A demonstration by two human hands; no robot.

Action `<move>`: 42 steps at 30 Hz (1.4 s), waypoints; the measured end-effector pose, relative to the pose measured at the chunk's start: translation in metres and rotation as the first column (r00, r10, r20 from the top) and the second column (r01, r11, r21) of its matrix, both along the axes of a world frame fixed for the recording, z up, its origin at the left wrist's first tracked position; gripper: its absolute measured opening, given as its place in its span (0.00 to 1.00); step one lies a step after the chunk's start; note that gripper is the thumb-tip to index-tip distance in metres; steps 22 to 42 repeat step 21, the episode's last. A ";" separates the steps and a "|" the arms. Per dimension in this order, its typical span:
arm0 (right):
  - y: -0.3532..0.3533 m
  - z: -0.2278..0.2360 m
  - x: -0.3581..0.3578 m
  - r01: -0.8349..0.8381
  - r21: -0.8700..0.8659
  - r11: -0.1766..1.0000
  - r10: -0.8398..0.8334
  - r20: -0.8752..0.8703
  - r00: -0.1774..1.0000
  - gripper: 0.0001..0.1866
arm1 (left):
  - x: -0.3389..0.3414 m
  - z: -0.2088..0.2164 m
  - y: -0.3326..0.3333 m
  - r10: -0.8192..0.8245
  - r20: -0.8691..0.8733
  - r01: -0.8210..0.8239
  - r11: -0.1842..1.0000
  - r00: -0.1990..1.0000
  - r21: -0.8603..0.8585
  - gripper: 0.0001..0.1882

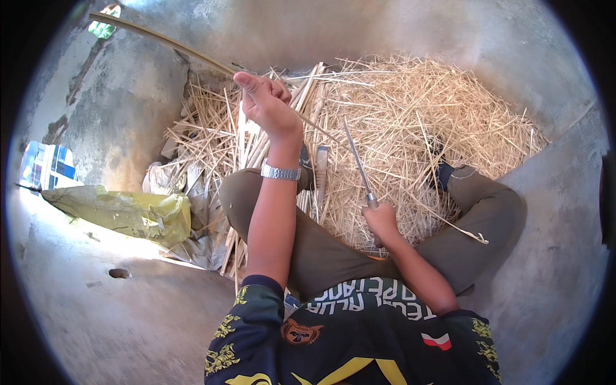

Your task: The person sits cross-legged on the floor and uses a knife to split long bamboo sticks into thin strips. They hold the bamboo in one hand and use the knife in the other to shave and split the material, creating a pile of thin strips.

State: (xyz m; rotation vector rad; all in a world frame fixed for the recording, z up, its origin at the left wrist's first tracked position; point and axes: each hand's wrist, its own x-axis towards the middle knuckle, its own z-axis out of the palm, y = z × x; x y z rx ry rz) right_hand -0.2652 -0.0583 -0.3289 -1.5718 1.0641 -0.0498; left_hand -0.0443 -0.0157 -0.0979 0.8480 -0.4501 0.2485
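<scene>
My left hand is raised and closed around a long, thin bamboo strip. The strip slants from the upper left, through the fist, down toward the middle. My right hand grips the handle of a knife, its narrow blade pointing up and slightly left. The blade's tip lies close to the strip's lower end; whether the two touch I cannot tell. Below both hands spreads a heap of pale shavings. A flat, pale brown piece with a grey end lies between my legs.
Several loose strips lie on the heap's left side. A translucent yellow bag and crumpled pale sheets are at the left. My bent legs flank the heap. Behind it rises a grey wall. The floor has a small hole.
</scene>
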 end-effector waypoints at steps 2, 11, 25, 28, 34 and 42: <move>-0.002 0.010 0.000 0.035 -0.033 0.999 -0.032 0.085 0.996 0.16 | 0.002 0.000 0.001 0.014 0.001 -0.014 1.000 1.000 0.011 0.32; 0.003 0.004 0.001 -0.075 -0.066 0.995 0.090 0.264 0.960 0.15 | 0.014 -0.003 0.007 -0.435 0.059 0.423 0.894 0.898 0.147 0.37; 0.004 0.037 -0.002 0.008 -0.210 0.978 0.086 0.436 0.896 0.10 | 0.021 -0.003 0.013 -0.284 0.026 0.281 0.957 0.959 0.077 0.39; 0.004 0.037 -0.002 0.008 -0.210 0.978 0.086 0.436 0.896 0.10 | 0.021 -0.003 0.013 -0.284 0.026 0.281 0.957 0.959 0.077 0.39; 0.004 0.037 -0.002 0.008 -0.210 0.978 0.086 0.436 0.896 0.10 | 0.021 -0.003 0.013 -0.284 0.026 0.281 0.957 0.959 0.077 0.39; 0.004 0.037 -0.002 0.008 -0.210 0.978 0.086 0.436 0.896 0.10 | 0.021 -0.003 0.013 -0.284 0.026 0.281 0.957 0.959 0.077 0.39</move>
